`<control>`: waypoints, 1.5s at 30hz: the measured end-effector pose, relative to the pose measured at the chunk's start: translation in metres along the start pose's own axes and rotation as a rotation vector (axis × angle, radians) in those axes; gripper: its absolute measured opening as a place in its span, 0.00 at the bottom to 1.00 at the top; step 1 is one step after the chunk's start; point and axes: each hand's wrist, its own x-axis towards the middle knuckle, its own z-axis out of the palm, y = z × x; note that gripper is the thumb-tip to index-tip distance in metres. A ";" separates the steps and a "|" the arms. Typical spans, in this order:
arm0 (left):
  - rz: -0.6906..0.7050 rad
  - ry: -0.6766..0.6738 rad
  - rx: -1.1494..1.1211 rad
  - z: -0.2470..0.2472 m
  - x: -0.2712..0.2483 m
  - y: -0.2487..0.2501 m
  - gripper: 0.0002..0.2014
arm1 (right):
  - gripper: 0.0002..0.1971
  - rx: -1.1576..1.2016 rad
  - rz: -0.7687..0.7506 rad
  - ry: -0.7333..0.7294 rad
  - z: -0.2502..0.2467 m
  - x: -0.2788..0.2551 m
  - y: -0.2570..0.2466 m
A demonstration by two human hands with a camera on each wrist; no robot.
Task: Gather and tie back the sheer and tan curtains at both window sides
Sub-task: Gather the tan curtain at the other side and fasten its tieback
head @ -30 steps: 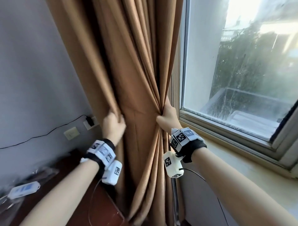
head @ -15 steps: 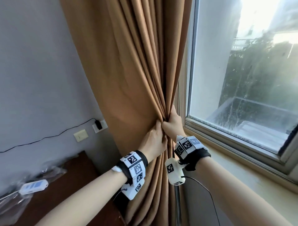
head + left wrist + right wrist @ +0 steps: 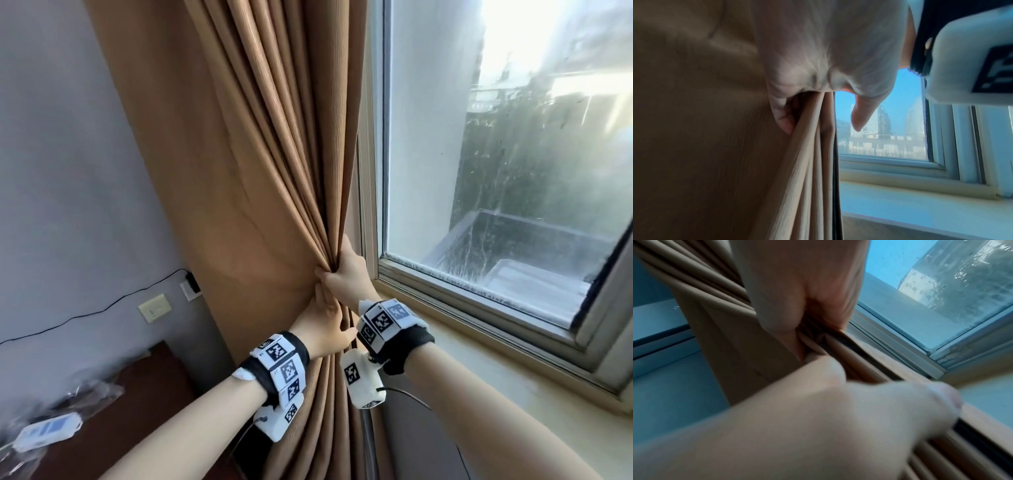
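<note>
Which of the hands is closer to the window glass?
Right. The right hand grips the tan curtain beside the window glass; the left hand holds it just below, farther from the glass.

The curtain [image 3: 260, 192] hangs left of the window [image 3: 507, 164], both hands on it, the left hand [image 3: 322, 322] just below the right hand [image 3: 347, 274]; the wall sockets [image 3: 154, 307] lie farther left.
</note>
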 end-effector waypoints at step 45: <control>-0.517 0.962 -0.539 -0.044 -0.064 -0.103 0.15 | 0.22 -0.089 -0.221 0.092 0.006 0.004 0.020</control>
